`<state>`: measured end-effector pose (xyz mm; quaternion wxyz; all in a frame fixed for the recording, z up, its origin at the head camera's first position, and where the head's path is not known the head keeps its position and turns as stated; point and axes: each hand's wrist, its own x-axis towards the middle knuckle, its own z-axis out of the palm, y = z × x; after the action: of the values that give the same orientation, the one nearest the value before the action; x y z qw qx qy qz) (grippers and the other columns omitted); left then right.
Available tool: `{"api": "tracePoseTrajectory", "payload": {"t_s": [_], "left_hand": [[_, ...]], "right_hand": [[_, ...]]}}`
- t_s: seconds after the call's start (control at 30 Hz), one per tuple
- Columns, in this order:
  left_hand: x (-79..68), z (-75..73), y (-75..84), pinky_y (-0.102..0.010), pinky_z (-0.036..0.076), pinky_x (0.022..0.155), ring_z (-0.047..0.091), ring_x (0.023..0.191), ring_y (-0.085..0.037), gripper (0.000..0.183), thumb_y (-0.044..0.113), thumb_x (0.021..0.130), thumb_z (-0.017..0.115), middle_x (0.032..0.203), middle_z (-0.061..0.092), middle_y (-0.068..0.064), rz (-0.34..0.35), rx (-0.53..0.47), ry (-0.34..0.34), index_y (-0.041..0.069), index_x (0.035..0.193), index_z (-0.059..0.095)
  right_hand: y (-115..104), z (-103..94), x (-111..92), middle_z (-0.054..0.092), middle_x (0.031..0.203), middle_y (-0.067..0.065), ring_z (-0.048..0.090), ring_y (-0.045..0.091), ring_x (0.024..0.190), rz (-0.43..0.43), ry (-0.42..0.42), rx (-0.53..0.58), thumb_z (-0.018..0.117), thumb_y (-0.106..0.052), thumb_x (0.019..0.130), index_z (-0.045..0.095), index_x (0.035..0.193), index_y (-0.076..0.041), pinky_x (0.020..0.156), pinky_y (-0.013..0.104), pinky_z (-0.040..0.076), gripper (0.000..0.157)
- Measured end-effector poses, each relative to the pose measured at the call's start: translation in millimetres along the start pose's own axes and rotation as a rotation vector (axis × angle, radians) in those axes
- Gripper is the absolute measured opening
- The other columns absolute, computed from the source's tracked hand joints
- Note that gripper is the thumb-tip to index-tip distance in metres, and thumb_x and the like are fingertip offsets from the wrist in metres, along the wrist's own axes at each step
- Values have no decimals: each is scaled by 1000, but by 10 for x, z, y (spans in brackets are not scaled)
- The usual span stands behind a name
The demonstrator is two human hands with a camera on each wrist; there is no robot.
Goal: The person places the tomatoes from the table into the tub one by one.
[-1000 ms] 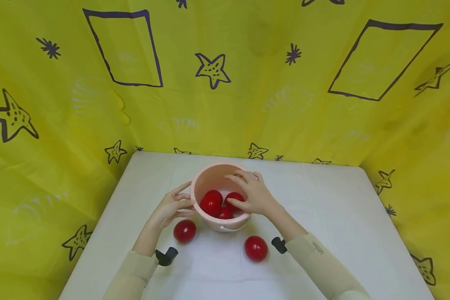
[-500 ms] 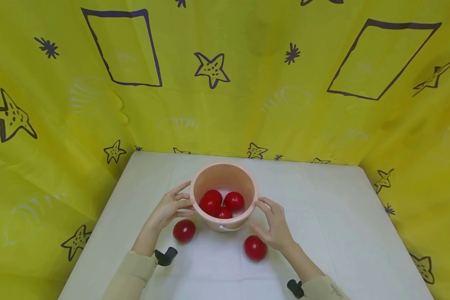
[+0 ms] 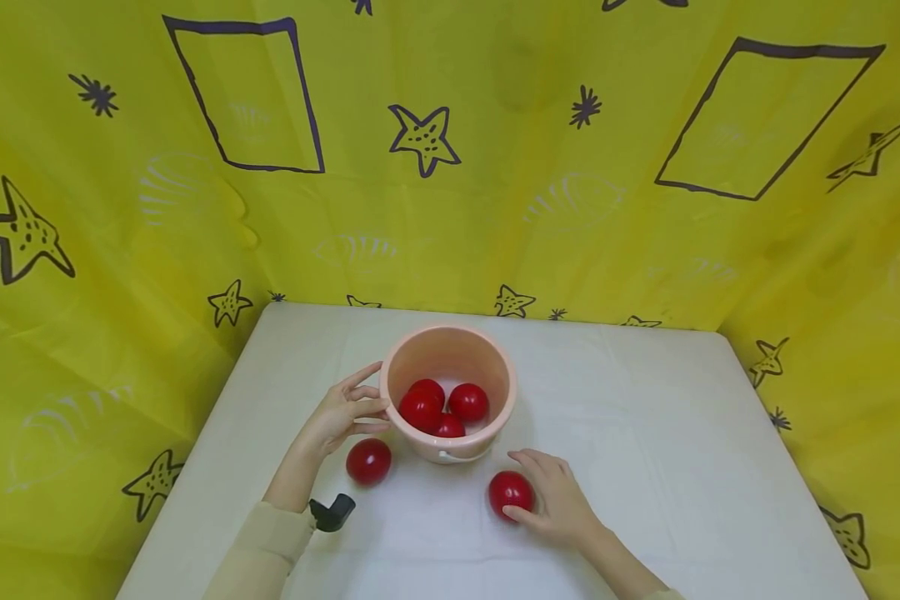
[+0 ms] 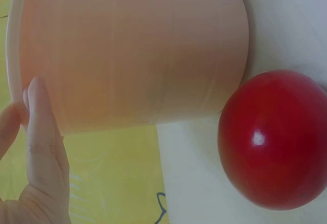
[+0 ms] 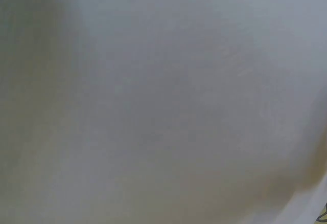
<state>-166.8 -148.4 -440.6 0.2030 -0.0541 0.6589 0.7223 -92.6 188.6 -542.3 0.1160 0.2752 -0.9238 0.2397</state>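
A pink bucket (image 3: 450, 340) stands near the middle of the table, with several glossy red tomatoes (image 3: 468, 402) inside it. My left hand (image 3: 335, 417) touches its rim from the left, fingers extended; the left wrist view has those fingers (image 4: 42, 142) against the outer wall. Just below this hand lies one loose tomato (image 3: 368, 462), which the left wrist view also shows close to the bucket's base. My right hand (image 3: 558, 496) is around another loose tomato (image 3: 506, 492), its thumb overlapping the front and its index finger slightly apart beyond it. The right wrist view is a pale blur.
The table (image 3: 645, 417) has a white cover. A yellow curtain (image 3: 495, 208) printed with starfish encloses the back and both sides. At my left wrist sits a black wrist mount (image 3: 333, 512). A pale handle (image 3: 461, 458) hangs at the bucket's front.
My right hand has left the bucket, moving down and toward me to the loose tomato in front. My left hand stays at the rim, and the bucket has not visibly moved.
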Motion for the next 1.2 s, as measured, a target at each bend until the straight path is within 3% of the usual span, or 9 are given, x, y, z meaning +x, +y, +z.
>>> {"api": "tracePoseTrajectory", "payload": {"t_s": [0.23, 0.5, 0.77, 0.97, 1.2], "left_hand": [[7, 3, -5, -49, 49, 80, 67, 79, -20, 67, 4, 85, 62, 97, 62, -13, -8, -5, 6, 16, 143, 32], [6, 5, -6, -50, 48, 80, 67, 78, -20, 67, 3, 85, 62, 94, 62, -10, -9, -6, 11, 16, 143, 32], [18, -11, -27, -51, 48, 80, 66, 75, -19, 68, 1, 84, 62, 88, 62, -5, 1, -30, 6, 15, 143, 32], [22, -8, -21, -51, 47, 81, 66, 76, -19, 67, 3, 84, 62, 93, 62, -10, 0, -26, 1, 16, 143, 31], [24, -6, -12, -50, 48, 80, 67, 76, -19, 67, 2, 85, 62, 89, 63, -5, -3, -27, 1, 16, 143, 32]], "right_hand": [[52, 60, -88, 53, 117, 1, 46, 17, 109, 26, -93, -36, 71, -57, 65, 54, 122, -17, 88, 43, 40, 71], [94, 98, -118, 54, 115, 1, 47, 18, 109, 15, -119, -52, 70, -62, 63, 52, 123, -16, 88, 47, 41, 78], [129, 90, -89, 54, 114, -2, 47, 16, 109, 10, -153, -35, 70, -61, 64, 52, 119, -16, 89, 47, 40, 74], [213, -41, 29, 56, 112, 1, 49, 18, 107, -7, -152, -82, 75, -53, 61, 55, 115, -13, 88, 46, 41, 70], [337, -389, 307, 57, 111, 6, 50, 23, 105, 11, -101, -113, 81, -42, 55, 55, 112, -10, 89, 52, 41, 70]]}}
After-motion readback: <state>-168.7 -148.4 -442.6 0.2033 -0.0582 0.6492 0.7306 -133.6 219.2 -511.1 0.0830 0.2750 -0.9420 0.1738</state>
